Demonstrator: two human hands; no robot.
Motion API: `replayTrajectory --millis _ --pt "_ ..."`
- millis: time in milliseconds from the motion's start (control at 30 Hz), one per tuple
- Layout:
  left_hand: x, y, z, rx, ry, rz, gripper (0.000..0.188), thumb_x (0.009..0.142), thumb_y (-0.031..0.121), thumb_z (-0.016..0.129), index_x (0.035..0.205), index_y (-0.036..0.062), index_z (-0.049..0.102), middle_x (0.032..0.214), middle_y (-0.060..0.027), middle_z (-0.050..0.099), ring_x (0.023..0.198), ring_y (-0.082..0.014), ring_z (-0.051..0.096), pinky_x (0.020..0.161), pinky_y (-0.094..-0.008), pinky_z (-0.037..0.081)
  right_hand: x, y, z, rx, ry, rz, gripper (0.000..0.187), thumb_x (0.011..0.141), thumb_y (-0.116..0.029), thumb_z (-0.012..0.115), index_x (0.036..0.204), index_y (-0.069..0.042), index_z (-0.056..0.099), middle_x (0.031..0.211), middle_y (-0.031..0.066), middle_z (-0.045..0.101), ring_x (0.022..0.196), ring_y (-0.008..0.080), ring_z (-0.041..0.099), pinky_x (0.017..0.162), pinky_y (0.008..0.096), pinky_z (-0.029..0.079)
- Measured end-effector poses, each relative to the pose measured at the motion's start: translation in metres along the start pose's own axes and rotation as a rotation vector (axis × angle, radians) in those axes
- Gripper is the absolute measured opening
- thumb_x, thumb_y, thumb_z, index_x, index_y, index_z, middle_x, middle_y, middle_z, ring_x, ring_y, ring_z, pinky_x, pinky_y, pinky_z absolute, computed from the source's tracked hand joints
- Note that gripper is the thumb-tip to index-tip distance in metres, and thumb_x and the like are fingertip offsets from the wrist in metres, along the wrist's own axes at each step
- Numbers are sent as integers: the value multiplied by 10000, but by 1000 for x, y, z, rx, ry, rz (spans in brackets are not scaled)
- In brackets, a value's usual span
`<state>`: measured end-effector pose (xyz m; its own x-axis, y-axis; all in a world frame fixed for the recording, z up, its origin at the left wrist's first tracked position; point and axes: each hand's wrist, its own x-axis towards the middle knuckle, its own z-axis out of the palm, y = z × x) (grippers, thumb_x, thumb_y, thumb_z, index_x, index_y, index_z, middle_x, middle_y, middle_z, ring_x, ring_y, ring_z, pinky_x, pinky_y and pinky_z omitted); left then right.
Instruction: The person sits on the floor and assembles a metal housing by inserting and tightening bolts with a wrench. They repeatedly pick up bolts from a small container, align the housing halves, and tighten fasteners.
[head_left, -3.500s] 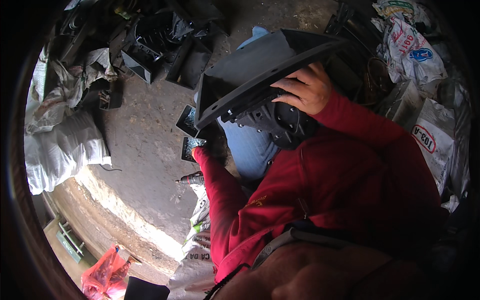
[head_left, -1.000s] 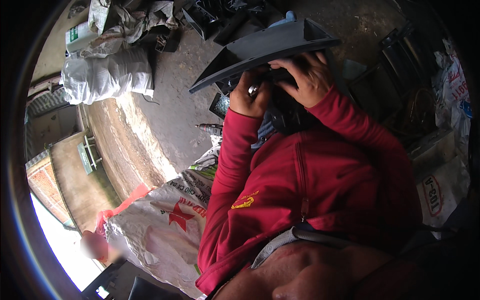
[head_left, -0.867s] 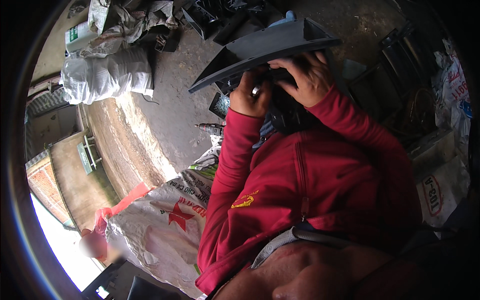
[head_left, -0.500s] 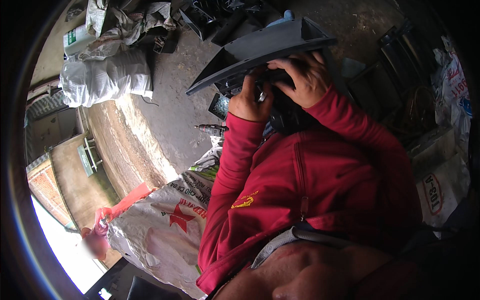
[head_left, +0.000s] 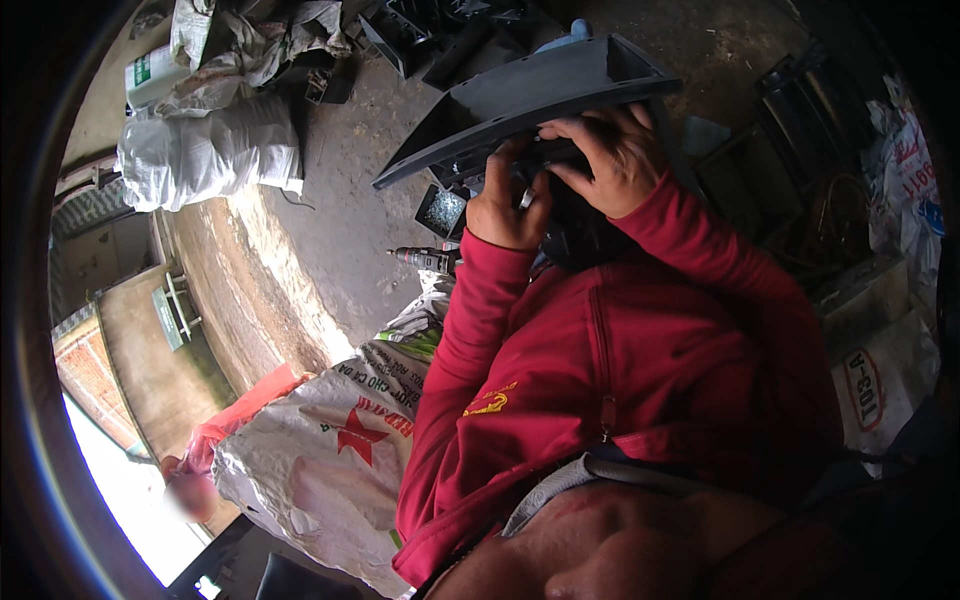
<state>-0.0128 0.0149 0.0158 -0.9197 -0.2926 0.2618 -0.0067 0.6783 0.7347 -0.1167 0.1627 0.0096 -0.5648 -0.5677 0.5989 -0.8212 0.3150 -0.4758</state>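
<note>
A large black plastic trough-shaped piece (head_left: 540,95) with a wide flared rim is held tilted in front of my body. My left hand (head_left: 507,205), with a ring on one finger, pinches at the near side below its rim. Bent over the same side, my right hand (head_left: 615,160) has its fingers and thumb pressed against the piece. What lies between the fingertips of both hands is hidden in dark shadow. Left of my left hand stands a small black box (head_left: 443,211) of small shiny metal parts, perhaps screws. A power screwdriver (head_left: 422,259) lies beside my left forearm.
More black plastic pieces (head_left: 440,30) are piled on the floor ahead, with others (head_left: 815,110) at the right. White sacks (head_left: 215,150) lie at the far left. A large printed sack (head_left: 320,450) is near my left side. Another person (head_left: 195,480), blurred, shows at the lower left.
My left hand has shifted very slightly right along the black piece, showing more of the small box. My right hand and the piece are almost unchanged.
</note>
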Motion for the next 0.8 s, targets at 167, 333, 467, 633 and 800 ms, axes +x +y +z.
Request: replayTrajectory --millis 167,333,467,633,800 --pt "3 2 -3 85 -11 3 442 843 125 666 1267 108 540 931 -156 706 679 -313 702 565 -390 540 1 1 -1 -16 5 -9 592 658 -155 836 1176 -172 551 1071 -101 689 1053 194 607 980 412 364" --pt "6 6 -6 289 -38 -10 445 837 177 685 1254 112 545 900 -139 716 649 -307 694 548 -384 544 -1 5 1 -26 2 -17 578 671 -168 833 1179 -167 556 1090 -100 692 1051 192 611 975 416 371" --pt "4 18 -11 266 46 18 454 839 236 691 1259 144 545 780 -125 701 610 -304 681 512 -384 530 4 1 0 -65 -11 -36 572 694 -170 821 1200 -156 556 1094 -94 700 1025 182 621 931 402 387" --pt "1 7 -17 389 -58 2 465 806 281 717 1214 107 581 809 -130 709 627 -293 688 534 -380 545 0 -2 2 -85 -28 -41 552 722 -182 810 1214 -145 562 1094 -82 706 998 172 626 885 373 395" --pt "9 17 -21 427 -161 -17 502 788 348 710 1227 146 572 733 -111 695 616 -295 680 530 -380 544 -2 1 0 -72 -12 -33 596 719 -168 808 1258 -175 553 1061 -102 710 982 163 625 878 374 396"
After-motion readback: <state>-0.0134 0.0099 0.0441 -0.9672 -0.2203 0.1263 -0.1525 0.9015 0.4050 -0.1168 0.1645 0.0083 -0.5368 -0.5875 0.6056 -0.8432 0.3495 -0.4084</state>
